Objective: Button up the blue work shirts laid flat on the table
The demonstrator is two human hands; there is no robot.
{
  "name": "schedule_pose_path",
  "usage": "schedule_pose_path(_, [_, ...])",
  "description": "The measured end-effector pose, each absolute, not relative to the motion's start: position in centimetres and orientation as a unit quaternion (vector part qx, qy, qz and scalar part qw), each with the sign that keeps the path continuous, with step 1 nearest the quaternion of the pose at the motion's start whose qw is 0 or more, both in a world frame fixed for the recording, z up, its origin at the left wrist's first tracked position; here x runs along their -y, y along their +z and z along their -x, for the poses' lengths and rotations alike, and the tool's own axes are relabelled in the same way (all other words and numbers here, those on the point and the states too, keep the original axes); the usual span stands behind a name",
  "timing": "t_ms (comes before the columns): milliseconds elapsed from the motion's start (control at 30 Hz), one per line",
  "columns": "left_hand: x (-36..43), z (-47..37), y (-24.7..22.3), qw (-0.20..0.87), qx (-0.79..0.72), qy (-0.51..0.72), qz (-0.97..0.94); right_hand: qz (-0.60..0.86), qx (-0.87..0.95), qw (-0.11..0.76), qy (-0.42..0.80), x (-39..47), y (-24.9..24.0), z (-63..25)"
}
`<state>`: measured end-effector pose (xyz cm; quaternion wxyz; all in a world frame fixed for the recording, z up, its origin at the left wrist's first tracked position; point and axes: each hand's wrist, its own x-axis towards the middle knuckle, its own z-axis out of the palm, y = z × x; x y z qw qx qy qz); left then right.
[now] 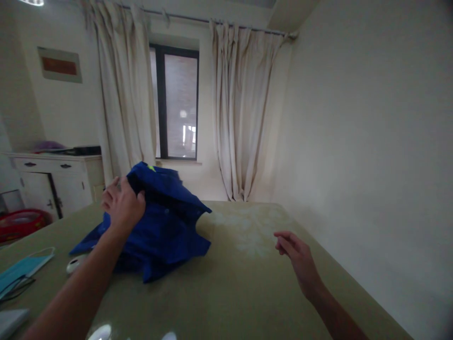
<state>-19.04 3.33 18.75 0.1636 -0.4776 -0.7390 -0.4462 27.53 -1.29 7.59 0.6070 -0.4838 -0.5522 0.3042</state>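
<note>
My left hand [123, 203] is closed on the upper left edge of a blue vest [166, 231]. The cloth is partly lifted and folded over itself, while its lower part rests on the table. A small yellow-green patch shows near its top, and a rounded cut-out like an armhole opens on its right side. My right hand [295, 252] hovers above the right part of the table, apart from the vest. Its fingers are curled together with nothing visible in them. A small white object [75, 264] lies beside my left forearm, partly hidden.
The table [230, 293] has a pale green patterned cover. At its left lie a blue face mask [24, 271], a black cord [17, 288] and a white box-like object [12, 323]. A wall [371, 165] borders the right side. Beyond stand curtains [240, 108] and a white cabinet [71, 182].
</note>
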Motion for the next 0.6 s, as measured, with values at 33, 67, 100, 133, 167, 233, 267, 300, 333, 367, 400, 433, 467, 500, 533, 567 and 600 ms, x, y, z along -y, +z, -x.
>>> schedule_pose_path(33, [-3.2,18.8,17.5,0.181,0.721,-0.448,0.496,0.501,0.554,0.594,0.299,1.2,6.0,-27.4])
schedule_pose_path(67, [-3.1,18.0,15.7,0.186,0.699,-0.445,0.528,0.514,0.558,0.578,0.302,1.0,4.3,-26.8])
schedule_pose_path(100, [-3.0,16.7,13.6,0.166,0.677,-0.428,0.576,0.523,0.564,0.559,0.310,0.8,2.8,-25.8])
schedule_pose_path(133, [-2.7,15.1,11.1,0.122,0.653,-0.397,0.633,0.528,0.573,0.538,0.321,0.6,1.3,-24.6])
schedule_pose_path(167, [-2.4,13.4,8.4,0.061,0.626,-0.353,0.693,0.530,0.588,0.513,0.331,0.4,0.0,-23.1])
schedule_pose_path(233, [-1.3,9.8,3.1,-0.030,0.601,-0.260,0.755,0.535,0.619,0.466,0.336,0.3,-1.8,-20.3])
schedule_pose_path(267, [-0.7,8.3,0.8,-0.052,0.610,-0.221,0.759,0.538,0.634,0.447,0.329,0.4,-2.4,-19.2])
schedule_pose_path(300, [0.0,7.1,-1.1,-0.065,0.625,-0.194,0.754,0.543,0.647,0.432,0.316,0.5,-2.7,-18.3])
schedule_pose_path(333, [0.6,6.3,-2.5,-0.071,0.617,-0.176,0.764,0.547,0.660,0.418,0.302,0.8,-2.9,-17.7])
schedule_pose_path(367, [1.1,5.8,-3.5,-0.075,0.618,-0.168,0.764,0.547,0.672,0.405,0.290,1.0,-3.0,-17.5])
schedule_pose_path(400, [1.4,5.6,-4.1,-0.076,0.614,-0.166,0.768,0.545,0.684,0.394,0.283,1.3,-3.0,-17.5])
schedule_pose_path(433, [1.6,5.7,-4.4,-0.076,0.609,-0.167,0.772,0.539,0.695,0.384,0.279,1.5,-2.9,-17.7])
schedule_pose_path(467, [1.8,5.9,-4.5,-0.076,0.605,-0.172,0.774,0.534,0.704,0.376,0.278,1.8,-2.9,-18.1])
schedule_pose_path(500, [1.8,6.2,-4.6,-0.076,0.599,-0.178,0.777,0.531,0.710,0.371,0.276,2.0,-2.8,-18.4])
schedule_pose_path(533, [1.8,6.4,-4.7,-0.078,0.594,-0.181,0.780,0.531,0.712,0.369,0.273,2.2,-2.8,-18.8])
schedule_pose_path(567, [1.8,6.5,-4.9,-0.081,0.591,-0.184,0.782,0.534,0.712,0.368,0.269,2.3,-2.8,-19.0])
schedule_pose_path(600, [1.9,6.5,-5.1,-0.085,0.587,-0.184,0.784,0.536,0.712,0.368,0.267,2.4,-2.8,-19.1])
